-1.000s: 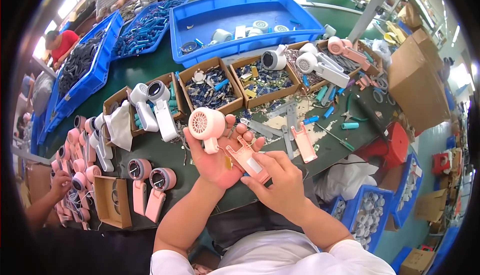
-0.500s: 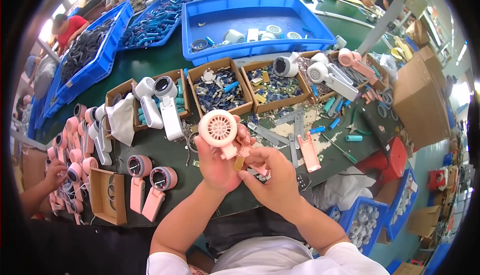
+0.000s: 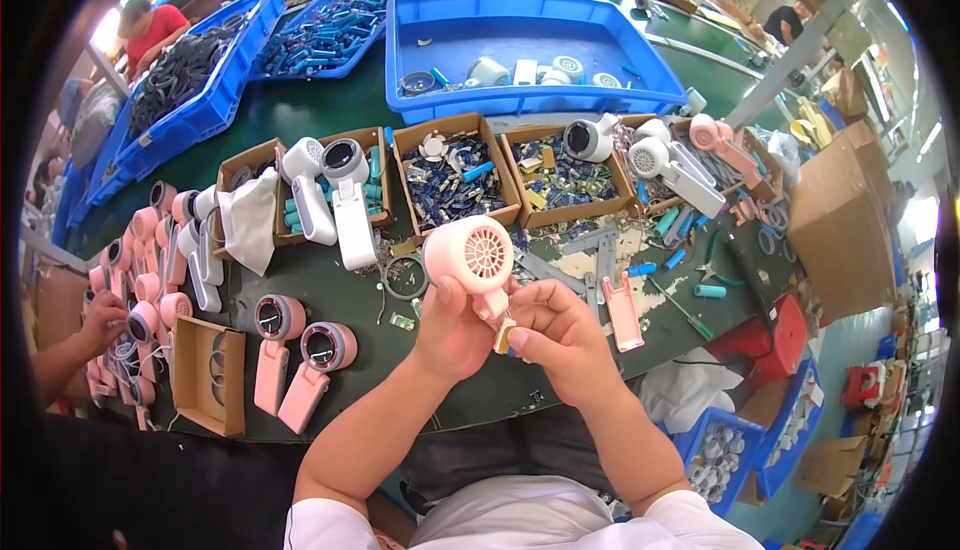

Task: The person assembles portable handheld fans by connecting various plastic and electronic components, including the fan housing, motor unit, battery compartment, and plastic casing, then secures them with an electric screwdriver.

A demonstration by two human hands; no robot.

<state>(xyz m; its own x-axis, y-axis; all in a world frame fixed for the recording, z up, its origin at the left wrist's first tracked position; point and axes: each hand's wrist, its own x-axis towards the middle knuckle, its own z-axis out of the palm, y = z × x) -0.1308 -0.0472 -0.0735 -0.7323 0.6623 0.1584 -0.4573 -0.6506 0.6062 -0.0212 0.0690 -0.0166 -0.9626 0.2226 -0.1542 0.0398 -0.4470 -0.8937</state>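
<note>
My left hand (image 3: pixel 450 335) grips a pink handheld fan (image 3: pixel 470 260) by its round head, the slotted grille facing up and to the right. Below the head, the fan's narrow neck points down toward my right hand (image 3: pixel 562 345). Thumb and fingers of that hand pinch a small golden-yellow circuit board (image 3: pixel 506 338) just under the neck, with a bit of blue beside it. Whether wires join the board to the fan is hard to make out. A pink handle shell (image 3: pixel 622 312) lies on the dark bench to the right of my right hand.
Two pink fans (image 3: pixel 320 360) lie left of my arms, beside a shallow cardboard box (image 3: pixel 207 377). Boxes of circuit boards (image 3: pixel 450 175) line the bench behind my hands, with a large blue bin (image 3: pixel 535 25) beyond. A screwdriver (image 3: pixel 682 308) lies right. Another person's hand (image 3: pixel 103 322) touches fans at far left.
The fan head has turned so its side shows more and its grille faces further right. My right-hand fingers have shifted around the small board. The whole view has shifted slightly.
</note>
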